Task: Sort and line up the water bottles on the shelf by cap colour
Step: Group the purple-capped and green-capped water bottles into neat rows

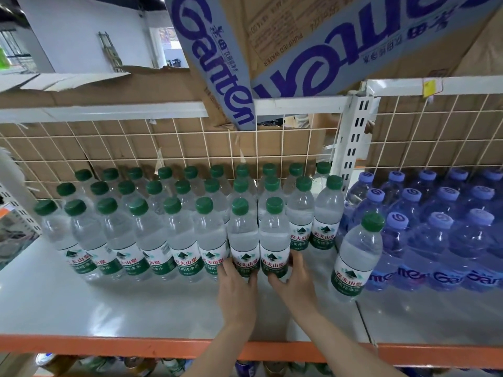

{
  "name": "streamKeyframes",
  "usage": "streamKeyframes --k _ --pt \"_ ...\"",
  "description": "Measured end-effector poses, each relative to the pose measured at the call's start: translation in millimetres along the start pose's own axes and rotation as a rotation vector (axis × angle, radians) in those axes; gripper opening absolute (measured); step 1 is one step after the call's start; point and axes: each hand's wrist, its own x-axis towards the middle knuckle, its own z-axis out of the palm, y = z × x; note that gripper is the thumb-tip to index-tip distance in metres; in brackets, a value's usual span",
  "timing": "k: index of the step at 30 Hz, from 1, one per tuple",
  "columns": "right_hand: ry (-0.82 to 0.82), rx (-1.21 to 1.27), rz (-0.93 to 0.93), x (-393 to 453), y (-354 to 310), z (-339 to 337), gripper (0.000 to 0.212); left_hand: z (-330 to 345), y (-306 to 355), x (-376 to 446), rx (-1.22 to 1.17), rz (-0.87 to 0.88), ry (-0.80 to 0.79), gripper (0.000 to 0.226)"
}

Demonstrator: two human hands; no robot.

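2 upright green-cap bottles at the front row's right end are gripped low, 1 by the left hand [236,288], 1 by the right hand [292,281], while a stray green-cap bottle [356,254] stands upright rightward, nearer the right hand, against the blue-cap bottles [435,240] on the shelf [109,308].

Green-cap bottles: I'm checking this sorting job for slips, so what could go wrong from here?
1. Both hands, left and right, hold front-row bottles packed tight against their neighbours; a shove might topple them.
2. One green-cap bottle stands alone beside the blue-cap bottles, so it could get left unsorted.
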Motion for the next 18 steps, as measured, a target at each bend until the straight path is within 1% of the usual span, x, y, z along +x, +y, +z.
streamKeyframes --k 7,13,16,18 --pt "0.013 0.038 -0.045 11 1 7 0.057 0 2 10 -0.017 -0.039 -0.024 0.058" --pt "0.024 0.072 -0.031 9 2 10 0.059 0 1 10 -0.014 -0.034 -0.040 0.060" --pt "0.008 0.036 0.004 8 -2 7 0.055 0 2 8 -0.026 -0.026 -0.041 0.060" --pt "0.011 0.004 -0.010 8 -4 1 0.050 -1 5 3 -0.026 -0.013 -0.016 0.060"
